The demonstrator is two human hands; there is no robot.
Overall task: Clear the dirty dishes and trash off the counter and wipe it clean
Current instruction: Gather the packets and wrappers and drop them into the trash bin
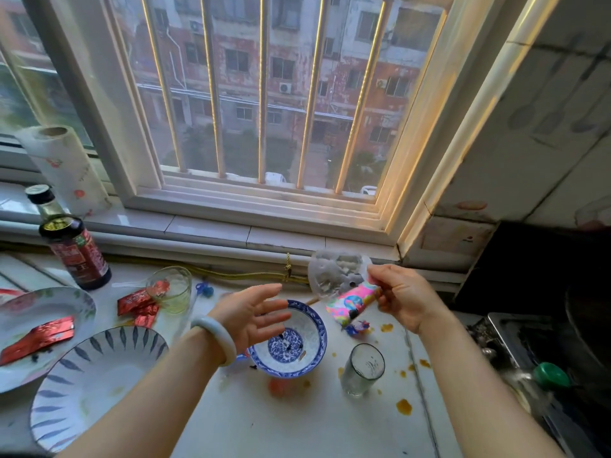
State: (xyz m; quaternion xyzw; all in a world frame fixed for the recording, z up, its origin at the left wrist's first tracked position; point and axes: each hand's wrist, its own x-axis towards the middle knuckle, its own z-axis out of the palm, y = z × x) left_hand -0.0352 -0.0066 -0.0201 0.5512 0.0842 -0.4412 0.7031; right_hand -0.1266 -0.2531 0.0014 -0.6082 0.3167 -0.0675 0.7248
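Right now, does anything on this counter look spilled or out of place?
Yes. Orange drops are spattered over the white counter around the tall glass. Red foil wrappers lie loose beside the small glass, one seems tucked inside it, and another lies on the floral plate.

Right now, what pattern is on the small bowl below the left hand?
The small bowl is white with blue floral patterning and a blue rim; head view.
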